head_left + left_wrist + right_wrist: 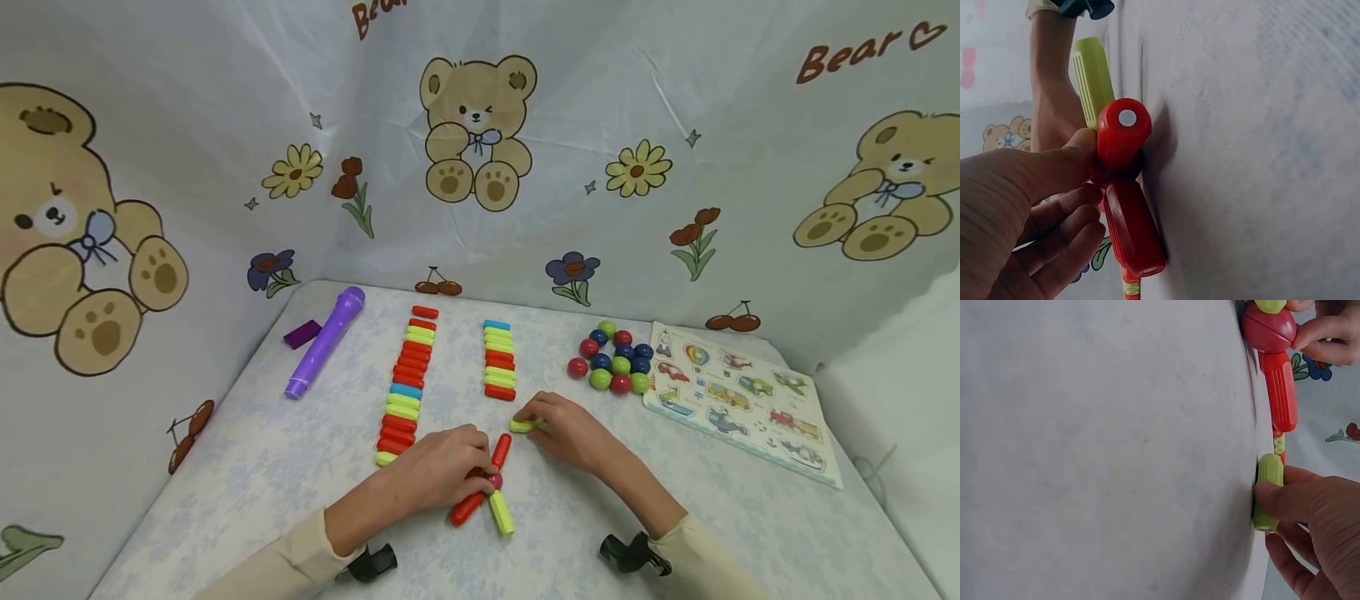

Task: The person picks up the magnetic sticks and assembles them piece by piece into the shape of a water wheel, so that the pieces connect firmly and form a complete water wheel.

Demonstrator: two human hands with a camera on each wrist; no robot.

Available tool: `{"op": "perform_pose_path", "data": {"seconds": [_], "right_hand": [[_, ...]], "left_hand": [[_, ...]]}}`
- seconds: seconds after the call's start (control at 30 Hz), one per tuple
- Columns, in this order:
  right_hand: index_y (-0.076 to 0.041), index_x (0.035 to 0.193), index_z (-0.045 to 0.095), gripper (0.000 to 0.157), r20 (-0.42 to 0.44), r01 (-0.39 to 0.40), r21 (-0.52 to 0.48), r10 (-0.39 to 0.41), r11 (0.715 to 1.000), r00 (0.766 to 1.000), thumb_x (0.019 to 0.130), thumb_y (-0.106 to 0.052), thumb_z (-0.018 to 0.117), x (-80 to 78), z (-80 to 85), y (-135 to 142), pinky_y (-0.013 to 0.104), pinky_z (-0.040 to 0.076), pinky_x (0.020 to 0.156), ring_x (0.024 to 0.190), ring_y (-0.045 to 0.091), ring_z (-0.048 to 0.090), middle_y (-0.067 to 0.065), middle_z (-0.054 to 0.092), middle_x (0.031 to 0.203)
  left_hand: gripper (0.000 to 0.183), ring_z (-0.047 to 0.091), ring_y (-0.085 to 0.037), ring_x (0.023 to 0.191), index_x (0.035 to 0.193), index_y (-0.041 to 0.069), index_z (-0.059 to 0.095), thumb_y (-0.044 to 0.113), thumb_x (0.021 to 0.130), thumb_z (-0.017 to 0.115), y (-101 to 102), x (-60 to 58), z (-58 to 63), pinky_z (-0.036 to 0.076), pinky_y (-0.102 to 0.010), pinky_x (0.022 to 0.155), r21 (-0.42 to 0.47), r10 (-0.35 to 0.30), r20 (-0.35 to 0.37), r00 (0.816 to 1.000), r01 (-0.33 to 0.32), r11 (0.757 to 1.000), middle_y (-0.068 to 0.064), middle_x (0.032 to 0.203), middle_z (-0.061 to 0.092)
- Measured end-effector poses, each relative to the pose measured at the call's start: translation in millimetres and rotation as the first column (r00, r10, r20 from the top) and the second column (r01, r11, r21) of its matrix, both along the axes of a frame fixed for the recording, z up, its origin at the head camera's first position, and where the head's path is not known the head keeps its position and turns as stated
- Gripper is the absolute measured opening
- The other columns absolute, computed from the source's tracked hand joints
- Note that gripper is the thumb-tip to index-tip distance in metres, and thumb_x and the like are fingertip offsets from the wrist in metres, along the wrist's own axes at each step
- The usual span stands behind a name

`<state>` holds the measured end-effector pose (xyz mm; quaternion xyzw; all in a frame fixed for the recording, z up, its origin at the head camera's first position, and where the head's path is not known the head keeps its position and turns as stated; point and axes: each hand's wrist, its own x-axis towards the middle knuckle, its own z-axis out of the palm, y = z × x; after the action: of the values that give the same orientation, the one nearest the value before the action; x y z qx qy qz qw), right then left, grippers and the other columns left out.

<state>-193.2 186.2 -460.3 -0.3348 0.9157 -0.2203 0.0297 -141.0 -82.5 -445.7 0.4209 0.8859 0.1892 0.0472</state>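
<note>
My left hand grips a small built piece of magnetic sticks around a red ball. Two red sticks and a yellow-green stick stick out from that ball. In the left wrist view, the thumb lies against the joint, beside a red stick whose end shows a round silver spot. A short way to the right, my right hand pinches a loose yellow-green magnetic stick between thumb and fingers, low over the table.
Two columns of red, yellow-green and blue sticks lie beyond the hands. Several coloured balls cluster at right beside a picture board. A purple microphone and a dark purple block lie at left. A bear-print sheet hangs behind.
</note>
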Motion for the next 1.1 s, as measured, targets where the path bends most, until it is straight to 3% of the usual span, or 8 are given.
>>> {"op": "perform_pose_path", "data": {"seconds": [0.3,0.5,0.7,0.93,1.1], "right_hand": [[-0.019,0.119,0.076,0.029,0.016,0.019,0.037,-0.019,0.999,1.000,0.094,-0.008,0.084,18.7,3.9,6.8,0.041,0.062,0.097,0.110,0.016,0.070,-0.004,0.075,0.117],[-0.021,0.117,0.076,0.030,0.084,-0.029,-0.007,0.030,1.000,0.996,0.093,-0.005,0.084,35.3,13.9,4.2,0.036,0.061,0.096,0.107,0.009,0.069,-0.010,0.075,0.114],[-0.023,0.115,0.076,0.029,0.099,-0.086,-0.046,0.090,0.995,0.991,0.093,-0.005,0.084,46.8,14.4,-0.6,0.032,0.061,0.093,0.103,0.007,0.067,-0.014,0.074,0.110],[-0.023,0.114,0.076,0.026,0.116,-0.099,-0.050,0.104,0.994,0.988,0.094,-0.007,0.084,51.9,14.9,-6.3,0.030,0.060,0.093,0.101,0.005,0.065,-0.014,0.073,0.108],[-0.022,0.116,0.076,0.024,0.179,-0.111,-0.097,0.127,0.989,0.976,0.095,-0.013,0.084,49.0,17.2,-1.4,0.034,0.060,0.095,0.104,0.007,0.067,-0.012,0.074,0.111]], "left_hand": [[0.021,0.052,-0.001,0.087,0.111,0.018,0.086,0.033,0.096,0.084,-1.1,3.0,-1.0,0.048,-0.012,0.070,0.013,0.044,0.002,0.999,-0.044,0.999,0.012,0.094,0.063],[0.021,0.053,-0.002,0.087,0.111,0.018,0.086,0.032,0.096,0.084,-0.1,3.8,-1.3,0.048,-0.011,0.070,0.029,0.046,0.002,0.999,-0.046,0.999,0.011,0.095,0.064],[0.020,0.049,-0.003,0.082,0.109,0.016,0.086,0.031,0.095,0.085,2.7,4.8,-0.6,0.043,-0.012,0.065,0.047,0.035,-0.008,0.999,-0.035,0.998,0.010,0.089,0.060],[0.018,0.047,-0.003,0.079,0.107,0.016,0.086,0.030,0.095,0.085,3.6,5.4,0.3,0.043,-0.013,0.064,0.057,0.030,-0.007,1.000,-0.029,0.998,0.010,0.086,0.059],[0.016,0.046,-0.003,0.078,0.106,0.016,0.086,0.028,0.095,0.085,3.6,6.4,0.7,0.042,-0.013,0.063,0.057,0.023,-0.014,1.000,-0.023,0.998,0.011,0.084,0.057]]}}
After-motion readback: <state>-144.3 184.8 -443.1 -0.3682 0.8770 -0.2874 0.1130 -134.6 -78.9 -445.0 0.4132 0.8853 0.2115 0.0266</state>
